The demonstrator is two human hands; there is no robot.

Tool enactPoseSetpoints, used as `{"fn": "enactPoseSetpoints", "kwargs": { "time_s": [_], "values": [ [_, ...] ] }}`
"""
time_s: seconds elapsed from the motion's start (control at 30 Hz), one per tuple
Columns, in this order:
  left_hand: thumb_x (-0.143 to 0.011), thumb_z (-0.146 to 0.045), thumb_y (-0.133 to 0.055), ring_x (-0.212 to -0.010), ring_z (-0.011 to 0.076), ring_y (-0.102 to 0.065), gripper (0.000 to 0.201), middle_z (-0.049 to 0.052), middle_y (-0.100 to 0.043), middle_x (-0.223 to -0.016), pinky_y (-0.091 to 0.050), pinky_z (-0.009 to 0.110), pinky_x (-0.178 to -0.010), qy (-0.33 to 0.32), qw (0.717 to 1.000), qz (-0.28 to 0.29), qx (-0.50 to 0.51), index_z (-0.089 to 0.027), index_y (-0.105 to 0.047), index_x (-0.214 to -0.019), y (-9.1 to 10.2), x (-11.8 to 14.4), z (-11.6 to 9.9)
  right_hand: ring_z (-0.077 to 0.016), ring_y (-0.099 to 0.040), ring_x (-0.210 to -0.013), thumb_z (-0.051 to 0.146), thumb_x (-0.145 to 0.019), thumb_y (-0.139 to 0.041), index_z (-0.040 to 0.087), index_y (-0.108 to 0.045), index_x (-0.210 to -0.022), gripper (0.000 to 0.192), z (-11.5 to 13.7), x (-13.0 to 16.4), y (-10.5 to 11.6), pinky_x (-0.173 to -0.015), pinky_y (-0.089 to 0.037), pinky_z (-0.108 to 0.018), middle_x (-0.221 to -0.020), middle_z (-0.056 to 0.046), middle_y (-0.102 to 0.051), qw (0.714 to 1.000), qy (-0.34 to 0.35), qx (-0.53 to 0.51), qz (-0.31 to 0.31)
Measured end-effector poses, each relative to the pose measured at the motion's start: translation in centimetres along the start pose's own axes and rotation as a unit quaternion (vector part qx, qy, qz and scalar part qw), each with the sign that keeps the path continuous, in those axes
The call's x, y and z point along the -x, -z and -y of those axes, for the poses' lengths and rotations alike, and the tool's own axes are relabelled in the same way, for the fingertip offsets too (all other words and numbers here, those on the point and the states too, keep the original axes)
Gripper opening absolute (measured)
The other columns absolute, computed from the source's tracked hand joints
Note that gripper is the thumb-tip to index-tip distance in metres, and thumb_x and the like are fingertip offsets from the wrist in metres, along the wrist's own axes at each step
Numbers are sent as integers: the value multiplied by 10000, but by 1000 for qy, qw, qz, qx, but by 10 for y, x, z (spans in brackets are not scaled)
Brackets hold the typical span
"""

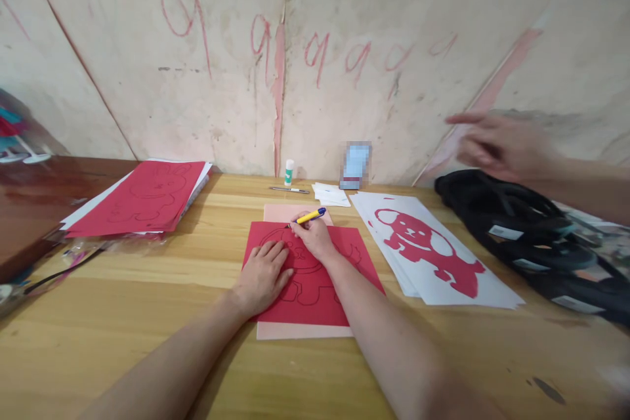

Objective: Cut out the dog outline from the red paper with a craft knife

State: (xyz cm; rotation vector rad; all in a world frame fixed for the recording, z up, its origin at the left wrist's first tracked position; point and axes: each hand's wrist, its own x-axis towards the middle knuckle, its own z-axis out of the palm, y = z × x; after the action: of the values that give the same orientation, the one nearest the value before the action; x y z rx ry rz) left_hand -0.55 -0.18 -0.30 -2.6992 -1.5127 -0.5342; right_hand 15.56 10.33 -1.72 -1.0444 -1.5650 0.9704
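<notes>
While the left hand (263,273) lies flat with its fingers spread on a red paper sheet printed with a dark outline of a cartoon animal (315,289), the right hand (314,236) is closed around a yellow craft knife with a blue cap end (309,216), its tip touching the sheet's far edge. The red sheet rests on a pale pink backing board (300,330), which shows beyond it at the near and far sides, and both lie on the light wooden table (147,315).

Right of the red sheet, just beside it, sits a stack of white sheets bearing a red cut-out animal figure (428,249). Beyond that stack lie black bags with white labels (531,236), whose print is too small to read. Above them hovers another person's blurred hand (492,144), fingers loosely extended.

Left of the red sheet, well apart, lies a pile of red and white outlined sheets (142,197). Behind the red sheet, near the wall, stand a small white glue stick with a green base (289,172) and a blurred blue card (355,165); a thin pen (289,189) and small white paper slips (331,194) lie close by. The wall (344,26) carries red scrawls resembling repeated "9" or "q" shapes.
</notes>
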Motion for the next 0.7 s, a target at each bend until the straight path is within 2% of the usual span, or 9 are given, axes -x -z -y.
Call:
{"fn": "enactPoseSetpoints", "kwargs": {
  "time_s": [0.37,0.7],
  "values": [
    [-959,-339,-427,-1221,292,-462,379,118,-556,-1319,-402,467,-973,-2,1000,-1,-1,-148,-530,-1270,-1,0,0,-160,-571,-618,339,-719,-565,199,-566,-765,148,7,2,0,-600,-462,-279,-647,-2,-595,999,15,43,10],
    [-964,-344,-407,-1223,288,-457,384,122,-554,-1320,-403,468,-968,-3,1000,-10,1,-155,-533,-1273,-2,2,1,-161,-579,-648,319,-729,-565,200,-565,-770,126,2,1,-2,-623,-467,-277,-676,2,-592,998,27,50,12]
  ]
}}
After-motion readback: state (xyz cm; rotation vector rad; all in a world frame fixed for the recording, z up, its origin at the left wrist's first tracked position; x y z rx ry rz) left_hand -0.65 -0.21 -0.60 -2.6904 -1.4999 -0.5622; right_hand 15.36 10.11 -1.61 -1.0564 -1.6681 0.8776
